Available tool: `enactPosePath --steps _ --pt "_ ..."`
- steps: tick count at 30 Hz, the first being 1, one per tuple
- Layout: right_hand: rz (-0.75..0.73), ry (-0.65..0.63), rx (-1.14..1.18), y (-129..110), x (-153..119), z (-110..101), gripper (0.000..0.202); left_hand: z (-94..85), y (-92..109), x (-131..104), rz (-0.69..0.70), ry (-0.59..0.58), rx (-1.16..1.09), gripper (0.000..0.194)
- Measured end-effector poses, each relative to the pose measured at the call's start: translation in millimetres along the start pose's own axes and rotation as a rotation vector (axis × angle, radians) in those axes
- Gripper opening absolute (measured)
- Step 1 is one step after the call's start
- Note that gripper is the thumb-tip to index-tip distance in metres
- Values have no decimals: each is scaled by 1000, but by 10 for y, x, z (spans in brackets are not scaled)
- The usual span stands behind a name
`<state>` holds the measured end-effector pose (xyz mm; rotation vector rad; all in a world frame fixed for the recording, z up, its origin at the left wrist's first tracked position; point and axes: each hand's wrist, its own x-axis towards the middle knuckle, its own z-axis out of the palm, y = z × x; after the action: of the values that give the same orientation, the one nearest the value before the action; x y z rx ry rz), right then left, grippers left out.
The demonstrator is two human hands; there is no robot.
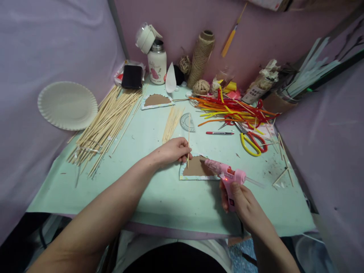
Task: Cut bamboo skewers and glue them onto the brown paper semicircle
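Head view: left hand (pixel 179 149) pinches slim wooden stick (pixel 189 131), right hand (pixel 241 199) grips pistol-shaped glue gun (pixel 229 177)

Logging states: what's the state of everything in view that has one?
Left hand: closed on stick
Right hand: gripping glue gun
Glue gun: orange light lit
Bottle: lid open
Black phone: screen dark
Large scissors: open or shut unclear
Red pen: cap unclear
Twine cone: upright
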<state>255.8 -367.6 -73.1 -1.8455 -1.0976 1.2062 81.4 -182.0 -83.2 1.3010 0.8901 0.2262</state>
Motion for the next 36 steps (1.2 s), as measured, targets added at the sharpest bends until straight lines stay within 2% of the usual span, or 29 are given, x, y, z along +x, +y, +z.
enactPosePath --steps 10,13,17,25,31,36 --pt "26 19 28 -5 -41 -38 63 -4 -13 9 5 -7 -12 15" --pt "-32 27 41 41 -63 -52 69 -5 -29 18 9 -8 -13 13" --pt "-131 39 128 115 -52 -30 67 -7 -15 14 14 0 -27 12" --pt "-120 50 231 267 45 10 65 12 181 18 23 137 -57 11" --pt "-137 74 319 377 72 71 60 117 344 279 -19 158 45 8" --pt "-122 63 377 437 92 64 64 143 259 531 12 200 205 11"
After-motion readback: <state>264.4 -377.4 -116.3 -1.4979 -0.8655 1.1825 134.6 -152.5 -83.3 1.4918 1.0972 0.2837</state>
